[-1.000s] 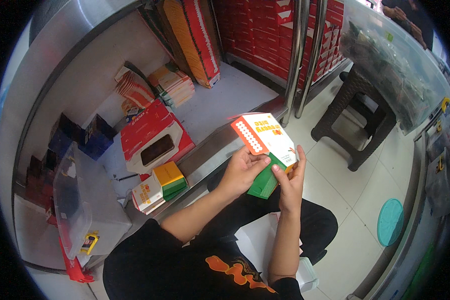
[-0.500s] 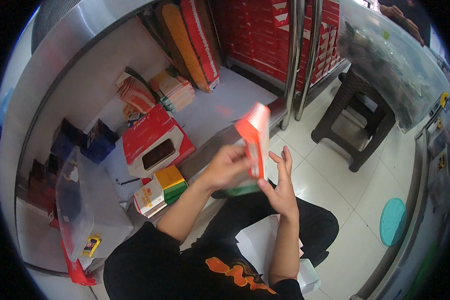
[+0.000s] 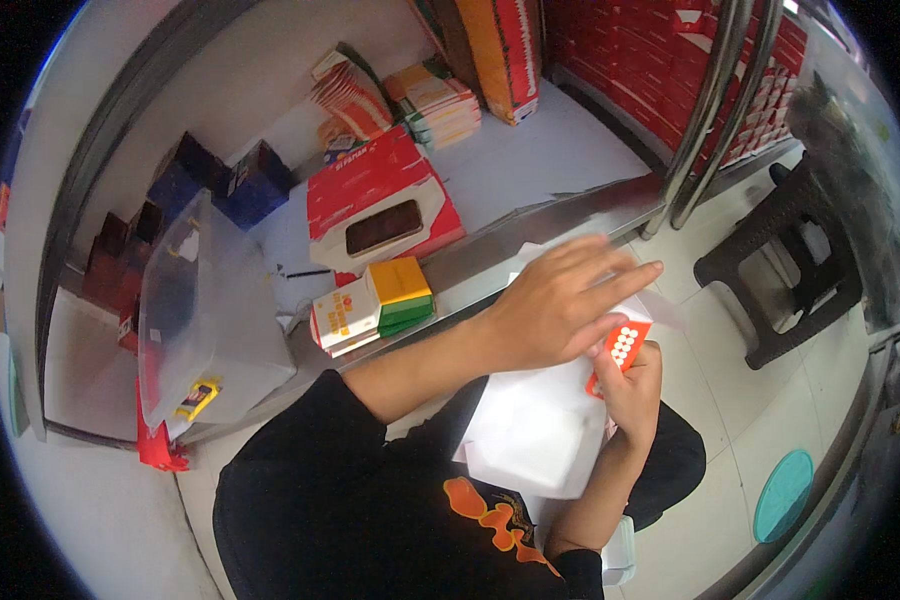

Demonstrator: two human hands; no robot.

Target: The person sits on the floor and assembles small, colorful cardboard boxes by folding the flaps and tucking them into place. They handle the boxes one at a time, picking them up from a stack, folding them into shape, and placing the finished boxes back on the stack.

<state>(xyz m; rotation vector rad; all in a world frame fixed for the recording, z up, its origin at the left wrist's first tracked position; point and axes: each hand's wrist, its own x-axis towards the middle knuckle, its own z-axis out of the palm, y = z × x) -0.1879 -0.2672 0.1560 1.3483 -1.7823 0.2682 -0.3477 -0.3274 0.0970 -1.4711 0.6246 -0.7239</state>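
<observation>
A paper box with a white inside and an orange panel dotted with white circles (image 3: 625,345) is held up above my lap. My right hand (image 3: 634,395) pinches the orange panel between thumb and fingers. Over its top reaches my left hand (image 3: 560,300), fingers stretched and slightly blurred, the thumb close to the panel's upper edge. Part of the box is hidden behind the left hand. Below both hands, an open white paper box (image 3: 535,430) rests on my lap, its inside facing up.
On the shelf at left are a red box (image 3: 370,185) bearing a dark phone-like rectangle, flat yellow-green-white cartons (image 3: 375,305), stacked folded cartons (image 3: 435,105) and a clear plastic bin (image 3: 210,320). A dark stool (image 3: 785,270) and a turquoise lid (image 3: 783,495) are on the right.
The orange-and-white box has come down toward my lap and turned. My left hand has moved right, over its top; my right hand now grips the dotted panel. The head view has shifted.
</observation>
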